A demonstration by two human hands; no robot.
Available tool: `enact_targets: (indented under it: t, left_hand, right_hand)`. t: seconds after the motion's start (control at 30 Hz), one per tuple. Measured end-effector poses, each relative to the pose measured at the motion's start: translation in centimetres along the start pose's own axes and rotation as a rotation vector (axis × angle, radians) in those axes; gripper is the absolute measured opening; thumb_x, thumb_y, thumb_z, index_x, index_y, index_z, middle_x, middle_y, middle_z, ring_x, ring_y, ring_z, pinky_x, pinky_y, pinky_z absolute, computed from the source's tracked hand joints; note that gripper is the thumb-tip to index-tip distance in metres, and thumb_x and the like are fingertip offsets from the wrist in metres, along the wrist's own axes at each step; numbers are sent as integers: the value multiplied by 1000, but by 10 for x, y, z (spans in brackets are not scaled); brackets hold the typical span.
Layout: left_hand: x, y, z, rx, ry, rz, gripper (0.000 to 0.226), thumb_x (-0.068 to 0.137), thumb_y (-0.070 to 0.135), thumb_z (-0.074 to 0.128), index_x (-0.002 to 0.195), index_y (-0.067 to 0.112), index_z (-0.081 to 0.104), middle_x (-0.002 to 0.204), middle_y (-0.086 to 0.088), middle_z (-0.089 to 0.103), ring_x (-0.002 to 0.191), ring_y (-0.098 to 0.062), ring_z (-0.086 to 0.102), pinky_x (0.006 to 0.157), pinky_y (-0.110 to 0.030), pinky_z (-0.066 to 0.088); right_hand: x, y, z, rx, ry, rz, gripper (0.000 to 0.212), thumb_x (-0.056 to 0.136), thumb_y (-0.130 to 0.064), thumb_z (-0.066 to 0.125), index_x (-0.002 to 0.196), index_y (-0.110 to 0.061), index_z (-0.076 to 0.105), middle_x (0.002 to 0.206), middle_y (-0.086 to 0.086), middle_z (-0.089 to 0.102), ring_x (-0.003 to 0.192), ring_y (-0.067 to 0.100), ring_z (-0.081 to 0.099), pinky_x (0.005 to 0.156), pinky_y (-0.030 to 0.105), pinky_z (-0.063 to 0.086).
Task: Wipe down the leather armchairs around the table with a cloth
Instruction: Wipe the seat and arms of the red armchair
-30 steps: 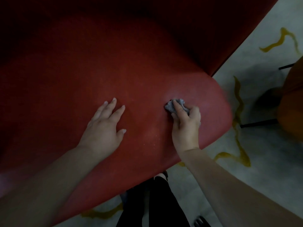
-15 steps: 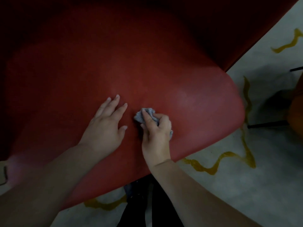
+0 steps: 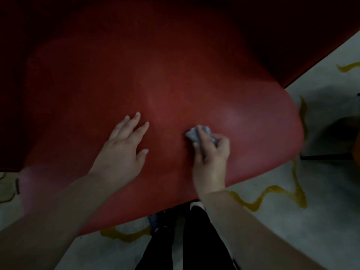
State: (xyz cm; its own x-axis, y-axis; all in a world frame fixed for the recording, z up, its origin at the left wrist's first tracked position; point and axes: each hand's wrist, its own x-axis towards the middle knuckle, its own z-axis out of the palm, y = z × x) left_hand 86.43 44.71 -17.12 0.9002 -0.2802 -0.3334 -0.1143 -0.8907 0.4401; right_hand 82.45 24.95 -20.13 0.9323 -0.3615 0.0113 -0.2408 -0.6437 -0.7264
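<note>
A red leather armchair seat (image 3: 175,84) fills most of the view, its backrest dark at the top. My right hand (image 3: 210,154) grips a small crumpled grey cloth (image 3: 194,134) and presses it onto the front middle of the seat, index finger stretched over the cloth. My left hand (image 3: 124,149) lies flat on the seat to the left of the cloth, fingers straight and spread, a hand's width away from it.
Pale floor with wavy yellow lines (image 3: 276,193) lies to the right and below the seat. A dark chair leg (image 3: 323,157) and an orange chair edge (image 3: 356,145) show at far right. My dark trouser legs (image 3: 194,240) stand under the seat's front edge.
My right hand slid the cloth left toward my left hand, then back to the right a little. My left hand stayed planted on the seat.
</note>
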Motion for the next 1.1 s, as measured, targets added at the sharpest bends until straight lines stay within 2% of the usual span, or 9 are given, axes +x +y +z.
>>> enact_targets:
  t: [0.17, 0.4, 0.53, 0.67, 0.77, 0.83, 0.93, 1.0, 1.1]
  left_hand:
    - [-7, -8, -1, 5, 54, -16, 63, 91, 20, 60, 149, 16, 36, 161, 0, 14, 149, -18, 8, 116, -23, 2]
    - [-17, -30, -12, -25, 122, -125, 64, 92, 22, 60, 150, 21, 34, 162, 5, 12, 148, -14, 5, 115, -25, 5]
    - [-18, -36, -16, -18, 159, -175, 65, 90, 19, 63, 149, 17, 36, 161, -3, 16, 148, -21, 10, 118, -28, 6]
    - [-21, -43, -15, -38, 185, -243, 66, 89, 20, 64, 149, 16, 36, 161, -4, 15, 148, -23, 11, 118, -28, 7]
    - [-25, -48, -15, -42, 187, -271, 67, 89, 19, 64, 150, 15, 35, 161, -4, 15, 148, -23, 11, 118, -27, 5]
    - [-28, -50, -15, -41, 180, -284, 68, 90, 21, 63, 150, 15, 33, 162, -3, 13, 149, -21, 9, 118, -26, 3]
    - [-30, -50, -15, -47, 173, -312, 68, 90, 23, 62, 151, 17, 32, 162, -1, 11, 149, -20, 8, 119, -29, 5]
    - [-28, -49, -15, -58, 174, -330, 68, 91, 24, 61, 151, 18, 31, 162, 0, 11, 149, -20, 8, 119, -29, 6]
    - [-24, -47, -14, -82, 184, -360, 68, 91, 25, 61, 151, 21, 31, 162, 1, 8, 149, -20, 6, 119, -29, 5]
  right_hand:
    - [-30, -38, 35, 51, -83, -54, 39, 89, -8, 61, 127, -17, 60, 111, 6, 49, 101, 14, 48, 93, 14, 36]
    - [62, -46, 21, 149, 27, -35, 37, 90, -6, 58, 128, -8, 58, 111, 8, 41, 105, 21, 48, 101, 25, 38]
    - [111, -46, 31, -56, 9, -44, 38, 92, -12, 56, 130, -16, 57, 121, 9, 44, 111, 21, 45, 101, 25, 36]
    - [90, -59, 62, -229, -52, -25, 39, 92, -15, 53, 130, -27, 57, 128, 6, 46, 108, 23, 43, 90, 32, 35]
    - [50, -73, 80, -116, -158, -105, 39, 92, -12, 56, 129, -24, 57, 128, 2, 46, 111, 16, 43, 98, 23, 33]
    - [50, -71, 77, 40, -209, -71, 38, 92, -11, 57, 129, -20, 57, 123, -1, 46, 112, 12, 45, 102, 20, 34]
    - [66, -63, 55, 162, -310, -159, 37, 92, -7, 56, 128, -14, 58, 112, -4, 44, 104, 10, 50, 99, 16, 38]
    - [91, -56, 44, 110, -218, -237, 37, 89, -1, 56, 125, -8, 59, 109, 4, 44, 101, 18, 51, 97, 17, 38]
    - [144, -51, 43, -30, -75, -184, 38, 89, 0, 54, 126, -8, 59, 116, 16, 47, 107, 29, 49, 99, 25, 35]
